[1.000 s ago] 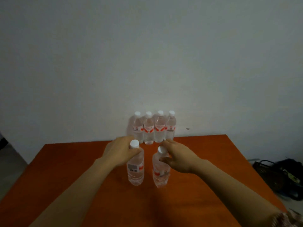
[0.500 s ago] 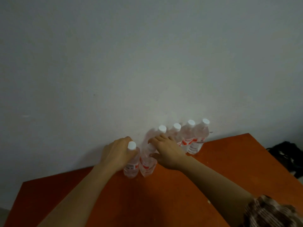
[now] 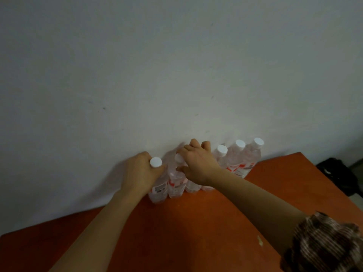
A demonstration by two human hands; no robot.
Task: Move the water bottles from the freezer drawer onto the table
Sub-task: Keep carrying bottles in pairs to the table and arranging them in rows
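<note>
Head view: a row of clear plastic water bottles with white caps stands on the orange-red table against the white wall, long axes upright and caps up. The left hand grips the leftmost bottle near its neck. The right hand grips the next bottle at its top, fingers curled toward the wall.

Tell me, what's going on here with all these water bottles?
A person is lining up water bottles along the back edge of an orange table, against a white wall. The left hand grips the leftmost bottle just below its cap. The right hand holds the top of the next bottle beside it. The other bottles stand in the row to the right.
</note>
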